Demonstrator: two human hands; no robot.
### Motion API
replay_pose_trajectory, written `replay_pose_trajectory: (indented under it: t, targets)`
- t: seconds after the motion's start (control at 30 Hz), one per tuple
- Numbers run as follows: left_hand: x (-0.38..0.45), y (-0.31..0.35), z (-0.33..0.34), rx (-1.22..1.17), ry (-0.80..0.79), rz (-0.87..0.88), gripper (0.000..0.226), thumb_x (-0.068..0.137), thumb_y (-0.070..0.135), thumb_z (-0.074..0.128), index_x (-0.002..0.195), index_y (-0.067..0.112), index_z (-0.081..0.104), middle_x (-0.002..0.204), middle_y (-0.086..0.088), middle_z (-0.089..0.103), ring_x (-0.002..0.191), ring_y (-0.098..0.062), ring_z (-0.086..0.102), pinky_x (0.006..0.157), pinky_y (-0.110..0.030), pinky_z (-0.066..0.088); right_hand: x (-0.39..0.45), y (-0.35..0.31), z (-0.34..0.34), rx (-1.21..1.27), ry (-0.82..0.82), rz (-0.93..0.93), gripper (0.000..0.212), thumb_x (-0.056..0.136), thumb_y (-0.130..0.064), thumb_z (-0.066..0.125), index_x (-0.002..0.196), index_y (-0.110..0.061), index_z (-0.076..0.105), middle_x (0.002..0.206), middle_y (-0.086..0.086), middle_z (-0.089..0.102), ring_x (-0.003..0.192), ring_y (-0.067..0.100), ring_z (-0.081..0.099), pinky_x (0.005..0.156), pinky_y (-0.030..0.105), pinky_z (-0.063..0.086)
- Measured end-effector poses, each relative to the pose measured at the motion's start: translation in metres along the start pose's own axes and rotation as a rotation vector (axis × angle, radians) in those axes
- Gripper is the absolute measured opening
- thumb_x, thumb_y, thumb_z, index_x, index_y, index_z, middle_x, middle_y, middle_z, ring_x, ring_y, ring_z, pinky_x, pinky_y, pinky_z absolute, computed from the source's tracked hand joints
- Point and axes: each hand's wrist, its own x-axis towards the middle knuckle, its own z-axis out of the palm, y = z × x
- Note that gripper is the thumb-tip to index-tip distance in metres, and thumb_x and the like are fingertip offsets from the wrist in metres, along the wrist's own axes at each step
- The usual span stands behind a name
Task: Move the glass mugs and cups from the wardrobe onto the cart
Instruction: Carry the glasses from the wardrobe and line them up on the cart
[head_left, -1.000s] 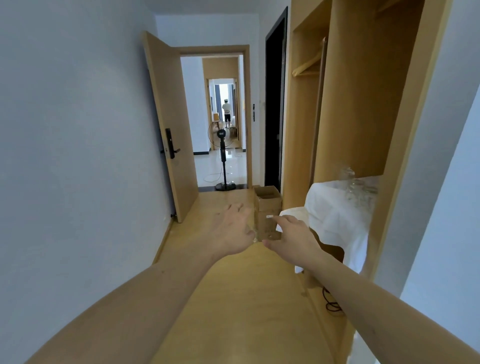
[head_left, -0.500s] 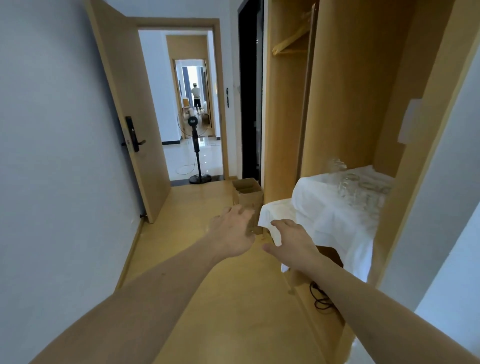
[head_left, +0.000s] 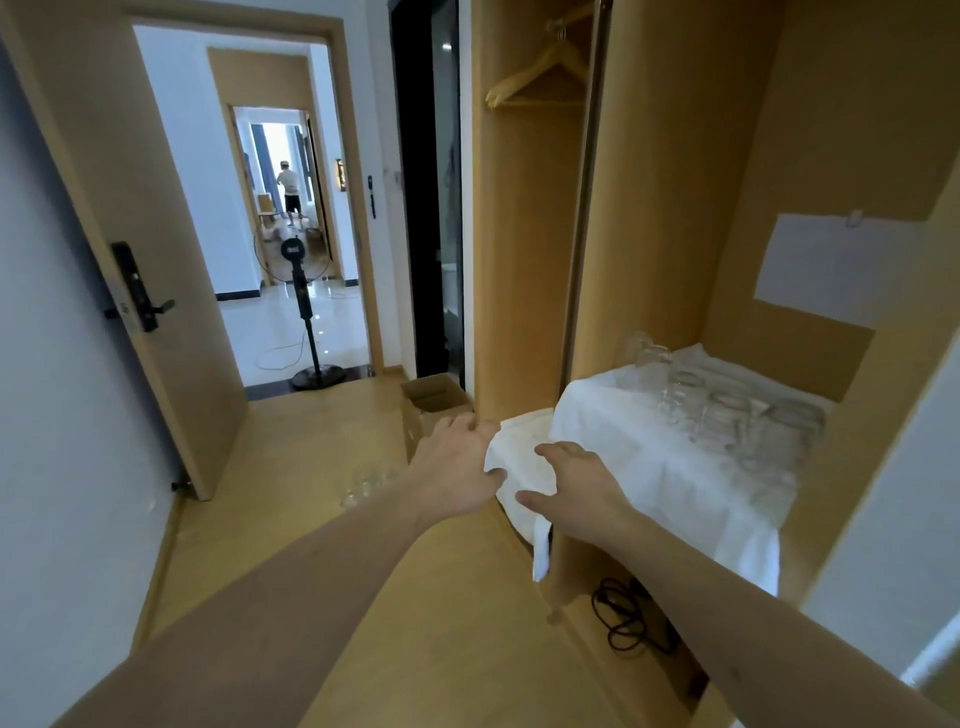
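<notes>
I have both arms stretched out ahead of me toward the wardrobe (head_left: 649, 208), and neither hand holds anything. My left hand (head_left: 457, 467) has its fingers spread loosely, the fingertips at the edge of a white cloth (head_left: 649, 447) that drapes over the shelf. My right hand (head_left: 582, 488) hovers palm down just over the hanging corner of that cloth, fingers relaxed and a little apart.

The glass mugs and cups (head_left: 727, 410) stand in a cluster on the cloth, beyond and to the right of my right hand, well back on the shelf. I see no cart from here (it may be behind me).

To do this reach well, I judge I should bring the right hand farther in and right, over the cloth, and take the nearest glass first so I don't knock the ones behind. The cloth looks loose; I'd avoid dragging it, since a tug could topple the whole cluster.

A cardboard box (head_left: 436, 400) sits just past my left hand.
</notes>
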Motion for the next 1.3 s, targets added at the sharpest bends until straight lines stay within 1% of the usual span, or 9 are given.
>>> replay_pose_trajectory:
  t: [0.27, 0.37, 0.5, 0.63, 0.87, 0.97, 1.1, 1.2, 1.3]
  targets:
    - [0.074, -0.004, 0.021, -0.036, -0.097, 0.092, 0.063, 0.095, 0.045, 0.06, 0.151, 0.028, 0.038, 0.157, -0.003, 0.038, 0.143, -0.029, 0.034, 0.113, -0.049, 0.04, 0.046, 0.031, 0.008, 0.013, 0.018, 0.177, 0.076, 0.085, -0.066, 0.056, 0.149, -0.029, 0.041, 0.15, -0.004, 0.046, 0.134, 0.022, 0.044, 0.106, 0.037, 0.041]
    - [0.106, 0.002, 0.034, -0.03, -0.105, 0.136, 0.062, 0.096, 0.047, 0.059, 0.151, 0.029, 0.038, 0.158, -0.002, 0.037, 0.142, -0.028, 0.035, 0.11, -0.044, 0.04, 0.07, 0.051, 0.006, 0.02, 0.035, 0.214, 0.074, 0.082, -0.067, 0.05, 0.146, -0.03, 0.045, 0.146, -0.004, 0.05, 0.13, 0.021, 0.048, 0.108, 0.037, 0.041]
    - [0.149, 0.005, 0.056, -0.036, -0.115, 0.136, 0.062, 0.094, 0.049, 0.059, 0.15, 0.032, 0.038, 0.158, 0.0, 0.037, 0.142, -0.028, 0.036, 0.11, -0.044, 0.041, 0.109, 0.08, 0.006, 0.016, 0.064, 0.231, 0.074, 0.086, -0.064, 0.058, 0.15, -0.029, 0.041, 0.15, -0.003, 0.046, 0.135, 0.022, 0.044, 0.111, 0.038, 0.037]
    - [0.192, 0.011, 0.074, -0.018, -0.176, 0.122, 0.063, 0.094, 0.048, 0.059, 0.151, 0.031, 0.037, 0.156, 0.0, 0.039, 0.14, -0.027, 0.037, 0.108, -0.042, 0.042, 0.138, 0.112, 0.003, 0.032, 0.06, 0.238, 0.077, 0.088, -0.063, 0.061, 0.152, -0.028, 0.038, 0.155, -0.002, 0.042, 0.139, 0.023, 0.04, 0.112, 0.037, 0.035]
    - [0.273, 0.053, 0.084, -0.032, -0.184, 0.238, 0.062, 0.097, 0.046, 0.058, 0.152, 0.026, 0.038, 0.155, -0.003, 0.04, 0.139, -0.028, 0.038, 0.111, -0.043, 0.041, 0.175, 0.174, -0.021, 0.051, 0.094, 0.302, 0.076, 0.09, -0.059, 0.062, 0.153, -0.025, 0.038, 0.156, 0.0, 0.041, 0.141, 0.023, 0.04, 0.113, 0.035, 0.034]
    - [0.298, 0.072, 0.092, 0.002, -0.19, 0.298, 0.063, 0.097, 0.045, 0.058, 0.153, 0.027, 0.036, 0.16, -0.003, 0.034, 0.143, -0.03, 0.033, 0.114, -0.047, 0.039, 0.188, 0.195, -0.028, 0.053, 0.115, 0.331, 0.074, 0.09, -0.057, 0.063, 0.152, -0.024, 0.04, 0.154, 0.001, 0.044, 0.138, 0.024, 0.044, 0.112, 0.034, 0.035]
    - [0.329, 0.09, 0.107, -0.011, -0.214, 0.354, 0.065, 0.097, 0.046, 0.059, 0.154, 0.025, 0.035, 0.161, -0.005, 0.033, 0.146, -0.031, 0.029, 0.115, -0.047, 0.037, 0.204, 0.219, -0.03, 0.04, 0.127, 0.353, 0.068, 0.09, -0.054, 0.065, 0.147, -0.022, 0.046, 0.148, 0.001, 0.051, 0.132, 0.021, 0.049, 0.108, 0.031, 0.037]
    - [0.356, 0.095, 0.12, -0.016, -0.237, 0.406, 0.066, 0.096, 0.046, 0.059, 0.154, 0.025, 0.035, 0.16, -0.006, 0.034, 0.146, -0.031, 0.03, 0.115, -0.049, 0.037, 0.215, 0.234, -0.031, 0.07, 0.123, 0.422, 0.076, 0.088, -0.057, 0.066, 0.151, -0.022, 0.042, 0.152, 0.002, 0.046, 0.137, 0.022, 0.044, 0.112, 0.033, 0.037]
    - [0.392, 0.101, 0.132, -0.041, -0.227, 0.467, 0.066, 0.094, 0.046, 0.061, 0.152, 0.024, 0.038, 0.156, -0.006, 0.039, 0.141, -0.03, 0.036, 0.111, -0.044, 0.039, 0.228, 0.25, -0.034, 0.08, 0.152, 0.484, 0.079, 0.086, -0.058, 0.068, 0.151, -0.022, 0.041, 0.153, 0.002, 0.045, 0.139, 0.023, 0.043, 0.112, 0.034, 0.038]
